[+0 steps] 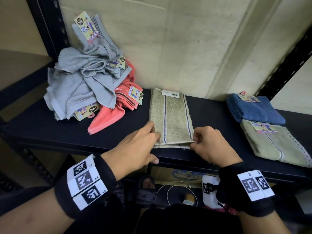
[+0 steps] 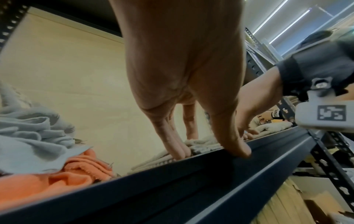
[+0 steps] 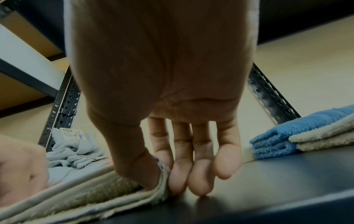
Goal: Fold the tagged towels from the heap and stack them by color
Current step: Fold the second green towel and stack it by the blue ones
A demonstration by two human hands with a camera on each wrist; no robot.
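Running left to right across the scene, a dark metal shelf (image 1: pixel 211 114) is standing against a pale, creased wall (image 1: pixel 185 39), with perforated black uprights (image 1: pixel 287 61) framing it. On the far left, a loose heap (image 1: pixel 87 80) of grey towels and coral towels (image 1: pixel 108 120) is lying with paper tags showing. On the right, a folded blue towel (image 1: pixel 255 108) is sitting at the far side, and a folded beige towel (image 1: pixel 276 146) is lying just nearer, overlapping the blue one's near edge. Under the shelf, a cardboard box (image 1: pixel 185 176) and a coil of white cable (image 1: pixel 179 191) are showing, blurred. In the middle, the striped beige towel (image 1: pixel 170 117) is lying folded lengthwise, its white label at the far end. The left hand (image 1: pixel 135 146) is resting extended fingers on the near left corner, thumb on the shelf's front lip. The right hand (image 1: pixel 209 144) is pinching the near right corner between thumb and index finger.
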